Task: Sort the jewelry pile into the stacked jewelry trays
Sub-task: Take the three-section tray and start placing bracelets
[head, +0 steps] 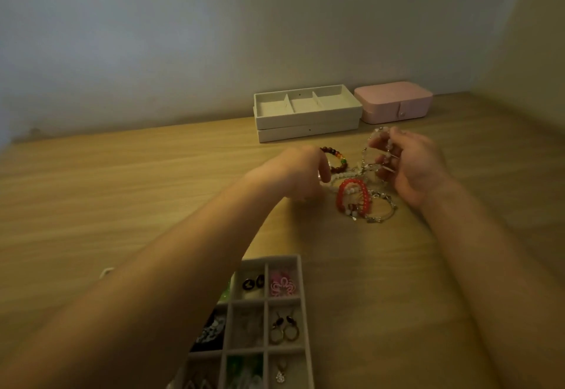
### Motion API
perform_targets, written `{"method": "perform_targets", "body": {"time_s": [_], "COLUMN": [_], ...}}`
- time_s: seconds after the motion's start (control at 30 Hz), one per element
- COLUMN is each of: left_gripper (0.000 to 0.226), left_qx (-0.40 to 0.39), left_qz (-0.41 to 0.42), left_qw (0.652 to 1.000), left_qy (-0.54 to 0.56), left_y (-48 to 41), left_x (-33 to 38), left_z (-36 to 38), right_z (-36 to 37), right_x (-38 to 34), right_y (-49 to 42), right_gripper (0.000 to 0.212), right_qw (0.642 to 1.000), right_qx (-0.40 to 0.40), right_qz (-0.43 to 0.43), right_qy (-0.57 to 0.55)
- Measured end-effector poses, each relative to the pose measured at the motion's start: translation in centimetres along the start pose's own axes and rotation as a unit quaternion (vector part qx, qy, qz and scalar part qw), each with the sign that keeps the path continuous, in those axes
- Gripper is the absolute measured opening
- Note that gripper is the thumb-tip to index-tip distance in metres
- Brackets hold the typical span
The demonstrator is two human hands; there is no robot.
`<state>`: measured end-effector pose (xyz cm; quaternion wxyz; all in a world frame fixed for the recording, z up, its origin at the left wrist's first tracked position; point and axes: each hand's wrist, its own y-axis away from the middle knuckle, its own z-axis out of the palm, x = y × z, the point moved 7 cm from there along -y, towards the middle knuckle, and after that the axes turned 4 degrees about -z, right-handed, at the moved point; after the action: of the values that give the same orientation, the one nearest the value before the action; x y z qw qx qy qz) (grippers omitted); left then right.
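Observation:
A pile of bracelets lies mid-table: a red beaded one, a dark multicolour beaded one, pale and silver ones. My right hand is shut on a pale beaded bracelet, lifted at the pile's far right. My left hand rests on the pile's left edge, fingers curled down onto a whitish bracelet; its grip is hidden. Two stacked white trays stand at the back, the top one with three vacant compartments. A gridded tray near me holds earrings and small pieces.
A closed pink jewelry box sits right of the stacked trays against the wall. The wooden table runs left and right of the pile. A small white object peeks out beside my left forearm.

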<state>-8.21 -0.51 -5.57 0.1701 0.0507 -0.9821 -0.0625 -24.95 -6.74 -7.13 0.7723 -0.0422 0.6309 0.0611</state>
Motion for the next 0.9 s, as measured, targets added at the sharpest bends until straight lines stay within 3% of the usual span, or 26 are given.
{"method": "perform_targets", "body": {"time_s": [0.13, 0.27, 0.5, 0.9], "left_gripper": [0.021, 0.035, 0.022, 0.018], "left_qx": [0.017, -0.012, -0.011, 0.074], "left_qz": [0.021, 0.020, -0.020, -0.088], "left_qw": [1.000, 1.000, 0.999, 0.992], "left_qy": [0.001, 0.005, -0.025, -0.043], "left_y": [-0.6, -0.6, -0.3, 0.5], "left_x": [1.5, 2.3, 0.6, -2.4], "left_z": [0.3, 1.5, 1.0, -1.5], "right_z": [-0.4, -0.1, -0.6, -0.5], "right_x": [-0.2, -0.4, -0.7, -0.2], "right_y": [-0.4, -0.5, -0.4, -0.5], "right_gripper": [0.028, 0.027, 0.024, 0.019], "right_qw": [1.000, 0.999, 0.999, 0.995], "right_qx": [-0.010, -0.026, -0.010, -0.009], "right_qz": [-0.012, -0.029, -0.036, -0.041], "right_qy": [-0.015, -0.005, -0.004, 0.095]}}
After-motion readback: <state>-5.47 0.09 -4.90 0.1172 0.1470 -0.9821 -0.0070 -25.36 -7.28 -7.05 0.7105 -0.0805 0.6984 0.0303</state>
